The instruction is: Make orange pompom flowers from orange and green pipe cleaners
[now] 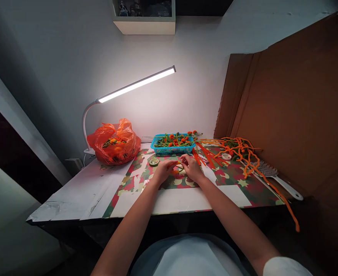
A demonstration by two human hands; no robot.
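Note:
Over the front middle of the table, my left hand (164,168) and my right hand (192,166) are close together. Both have their fingers closed on a small orange and green piece (176,172), which looks like fuzzy pipe cleaner. Fingers hide much of it, so its exact shape cannot be made out. A green roll of tape (154,162) lies just left of my left hand. Behind the hands, a blue plastic basket (173,151) holds several orange flower heads on green stems. Loose orange strips (207,152) are spread to the right of my right hand.
At the back left sits a knotted orange plastic bag (114,147) beneath a lit desk lamp (137,85). Tangled orange pipe cleaners (248,153) lie at the right, one hanging over the edge beside a white-handled brush (286,187). A cardboard sheet (286,107) stands along the right side.

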